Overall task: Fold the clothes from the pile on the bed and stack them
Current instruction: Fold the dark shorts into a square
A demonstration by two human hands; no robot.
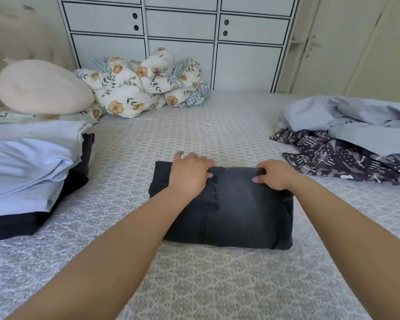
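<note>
A folded pair of dark grey jeans (236,209) lies in the middle of the bed (194,130), right in front of me. My left hand (189,174) grips the far edge of the jeans' top layer, thumb on top and fingers curled over the edge. My right hand (275,175) grips that same far edge further right. To the left sits a stack of folded clothes (26,172), light blue on top with dark pieces under it. The unfolded pile (346,137) lies at the right: a light blue garment over a dark patterned one.
A crumpled floral duvet (146,86) and a pink round cushion (42,86) sit at the head of the bed. White cabinets (180,31) stand behind it, and a cream door (346,42) is at the right. Patterned bedcover stretches between me and the jeans.
</note>
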